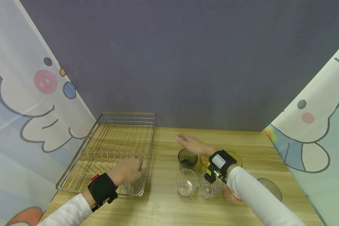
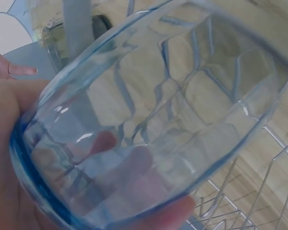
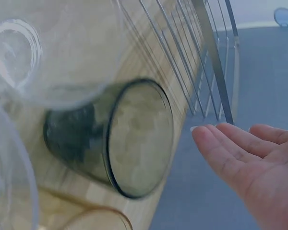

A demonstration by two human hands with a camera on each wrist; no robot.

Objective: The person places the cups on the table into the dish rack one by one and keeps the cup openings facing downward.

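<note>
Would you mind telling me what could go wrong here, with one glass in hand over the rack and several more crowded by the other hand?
1. The left hand grips a smooth blue glass over the wire rack; it might slip and knock the wires.
2. The right hand hovers open over the dark glass; its sleeve lies among the clear glasses and could tip one.

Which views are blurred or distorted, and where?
Head view: sharp, though its wide lens bends the curtain edges. Left wrist view: the blue-tinted glass fills the picture and warps the fingers behind it. Right wrist view: near clear glass is blurred.
</note>
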